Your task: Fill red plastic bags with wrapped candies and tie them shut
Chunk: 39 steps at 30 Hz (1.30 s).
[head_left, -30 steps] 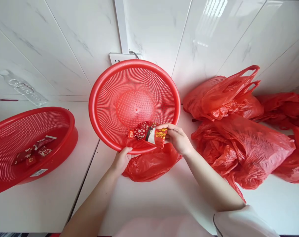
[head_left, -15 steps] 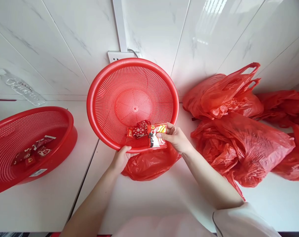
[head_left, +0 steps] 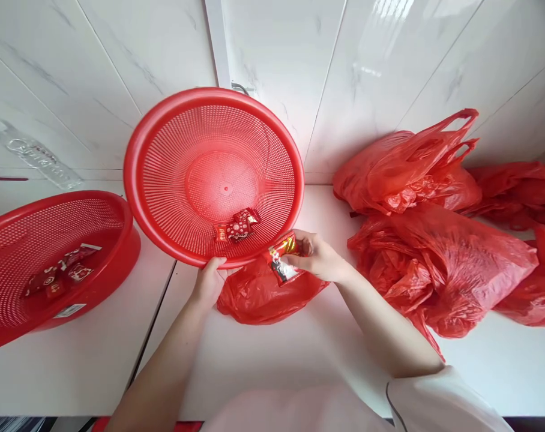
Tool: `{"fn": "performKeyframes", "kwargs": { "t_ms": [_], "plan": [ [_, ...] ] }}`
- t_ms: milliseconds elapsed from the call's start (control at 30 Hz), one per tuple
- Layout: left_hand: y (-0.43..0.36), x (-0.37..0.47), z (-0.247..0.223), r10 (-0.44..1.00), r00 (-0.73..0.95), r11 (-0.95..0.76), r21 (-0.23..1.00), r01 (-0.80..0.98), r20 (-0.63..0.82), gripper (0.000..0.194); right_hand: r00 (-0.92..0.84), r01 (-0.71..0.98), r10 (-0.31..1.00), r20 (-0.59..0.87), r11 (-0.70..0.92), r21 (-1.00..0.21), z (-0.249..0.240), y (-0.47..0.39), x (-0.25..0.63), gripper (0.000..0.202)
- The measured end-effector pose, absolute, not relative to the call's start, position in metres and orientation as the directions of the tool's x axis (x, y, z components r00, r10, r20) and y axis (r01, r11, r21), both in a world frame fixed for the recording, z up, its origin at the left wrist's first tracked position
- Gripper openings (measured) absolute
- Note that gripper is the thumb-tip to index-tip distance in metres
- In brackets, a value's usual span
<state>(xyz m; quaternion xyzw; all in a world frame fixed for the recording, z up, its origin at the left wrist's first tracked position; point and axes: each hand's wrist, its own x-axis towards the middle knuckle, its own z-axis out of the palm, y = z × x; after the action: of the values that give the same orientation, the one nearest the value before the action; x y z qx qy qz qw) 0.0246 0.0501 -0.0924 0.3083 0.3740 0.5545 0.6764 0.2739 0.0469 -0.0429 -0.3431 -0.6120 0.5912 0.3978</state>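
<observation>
My left hand grips the near rim of a red mesh basket, which is tilted with its opening toward me. Low inside the basket lie a few small red packets. Between the thumb and fingers of my right hand is a shiny red, white and gold packet, just outside the basket's lower right rim. Under that packet and the basket, a red plastic bag rests on the white table.
Another red basket with several packets stands at the left. Behind it a clear bottle leans by the tiled wall. Several filled red plastic bags lie at the right.
The basket has shifted left and slightly up with my left hand on it. My right hand and its packet have moved from over the basket to above the red bag.
</observation>
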Motion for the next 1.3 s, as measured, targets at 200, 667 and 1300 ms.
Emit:
{"fn": "performKeyframes", "kwargs": {
  "t_ms": [200,667,1300],
  "plan": [
    [0.054,0.019,-0.086,0.997,0.007,0.071,0.828,-0.556,-0.080,0.037,-0.601,0.363,0.799,0.023,0.298,-0.883,-0.055,0.039,0.260,0.025],
    [0.031,0.041,-0.091,0.946,0.263,0.298,0.829,-0.473,-0.190,0.043,-0.393,0.643,0.804,0.445,0.587,-0.492,-0.068,0.038,0.244,0.037],
    [0.037,0.038,-0.095,0.928,0.299,0.344,0.822,-0.454,-0.223,0.040,-0.520,0.404,0.811,0.267,0.509,-0.760,-0.071,0.044,0.249,0.026]
  ]
}}
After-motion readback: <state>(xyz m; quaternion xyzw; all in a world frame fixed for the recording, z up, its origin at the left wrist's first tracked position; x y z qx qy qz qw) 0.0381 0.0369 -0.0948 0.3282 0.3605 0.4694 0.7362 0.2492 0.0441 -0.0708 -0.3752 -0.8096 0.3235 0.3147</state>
